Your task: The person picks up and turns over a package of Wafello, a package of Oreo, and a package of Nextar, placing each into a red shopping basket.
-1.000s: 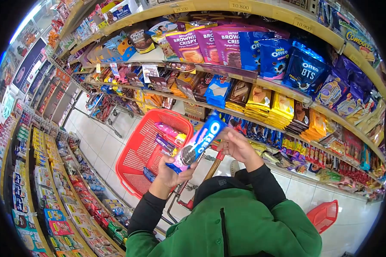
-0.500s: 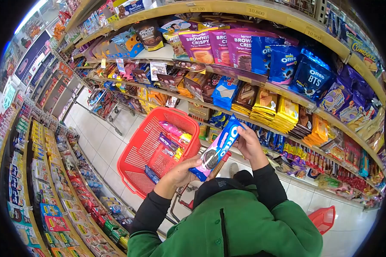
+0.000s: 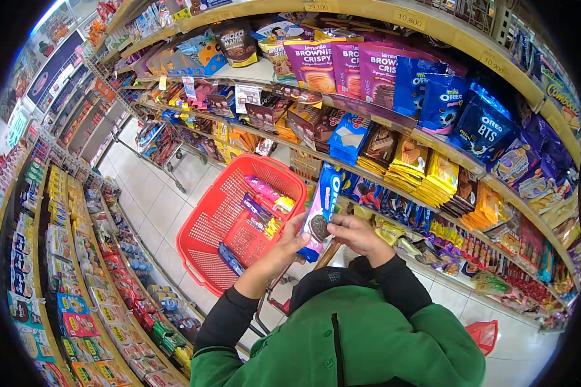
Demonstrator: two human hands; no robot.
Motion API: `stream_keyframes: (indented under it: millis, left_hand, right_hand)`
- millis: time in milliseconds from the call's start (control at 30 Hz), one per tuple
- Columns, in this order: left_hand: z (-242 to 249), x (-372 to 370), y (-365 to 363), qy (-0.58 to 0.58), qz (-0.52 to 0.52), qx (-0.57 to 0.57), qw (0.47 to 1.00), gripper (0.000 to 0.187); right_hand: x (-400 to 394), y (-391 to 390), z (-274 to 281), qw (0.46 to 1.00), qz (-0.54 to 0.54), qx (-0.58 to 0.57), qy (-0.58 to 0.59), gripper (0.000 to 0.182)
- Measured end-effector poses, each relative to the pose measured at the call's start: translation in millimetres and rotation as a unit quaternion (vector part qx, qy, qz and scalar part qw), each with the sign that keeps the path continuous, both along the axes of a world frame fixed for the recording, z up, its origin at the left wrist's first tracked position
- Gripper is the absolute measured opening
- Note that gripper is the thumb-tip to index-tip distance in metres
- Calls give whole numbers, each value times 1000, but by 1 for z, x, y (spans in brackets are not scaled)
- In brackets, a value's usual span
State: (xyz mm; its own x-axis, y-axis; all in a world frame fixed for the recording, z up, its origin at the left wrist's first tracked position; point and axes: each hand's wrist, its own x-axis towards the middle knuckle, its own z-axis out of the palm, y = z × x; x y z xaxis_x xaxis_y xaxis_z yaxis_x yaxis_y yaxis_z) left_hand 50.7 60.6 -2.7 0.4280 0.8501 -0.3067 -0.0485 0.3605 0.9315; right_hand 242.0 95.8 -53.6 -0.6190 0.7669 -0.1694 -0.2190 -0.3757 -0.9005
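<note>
A blue and pink Oreo biscuit pack [image 3: 325, 201] stands tilted in front of my body, its long side pointing away from me. My left hand [image 3: 281, 251] is closed around the lower left side of the pack. On the opposite edge, my right hand [image 3: 360, 236] grips it with thumb and bent fingers, near the printed biscuit. Just left of the pack is a red shopping basket [image 3: 197, 242]. Inside lie a pink packet [image 3: 263, 188], a dark purple packet [image 3: 257, 215] and a blue packet [image 3: 231, 259].
Shelves of biscuits and snacks curve along the right, with purple brownie packs [image 3: 311, 64] and yellow wafer packs [image 3: 440, 177]. Another shelf of small boxes [image 3: 77, 322] runs along the left. A second red basket [image 3: 483, 337] is on the tiled floor [image 3: 150, 203].
My right hand has slid from the pack's upper end down to its lower right edge. The pack has turned more upright in view. My left hand still holds it.
</note>
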Motion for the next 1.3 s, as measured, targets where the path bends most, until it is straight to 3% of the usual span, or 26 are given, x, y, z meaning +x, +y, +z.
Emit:
stream_keyframes:
  millis: [167,267,367,500,533,567,700,833,967,1133,1233,1300]
  left_hand:
    - [-9,5,-2,145,-47,27,988,62]
    - [-36,1,1,221,-53,183,957,65]
    - [-18,3,0,191,-46,30,980,69]
    - [-19,-1,1,263,-26,85,961,68]
    - [-13,0,1,270,-23,96,958,67]
    - [-11,0,1,275,-20,107,955,67]
    - [-18,-5,5,211,0,70,975,64]
    - [-15,-11,8,199,33,57,978,62]
    - [-16,-17,14,165,75,27,983,61]
    - [-9,-24,26,136,141,-8,981,60]
    - [-7,-30,31,102,184,-29,977,59]
    - [-11,-34,31,103,194,-32,975,59]
  right_hand:
    - [-16,-4,-11,993,-20,-115,30,35]
    - [-17,-4,-24,981,-4,-181,73,39]
    - [-7,6,-32,980,0,-198,30,49]
    - [16,24,-55,979,-109,-113,-129,56]
    - [19,30,-83,978,-140,-137,-75,52]
    - [25,31,-89,973,-131,-166,-92,50]
    - [46,43,-105,952,-94,-226,-182,47]
    - [55,69,-167,925,-184,-258,-211,39]
    - [57,113,-204,912,-257,-278,-157,30]
    - [57,171,-256,850,-386,-299,-196,20]
    - [55,191,-262,825,-416,-306,-229,33]
    - [45,197,-232,793,-443,-311,-278,44]
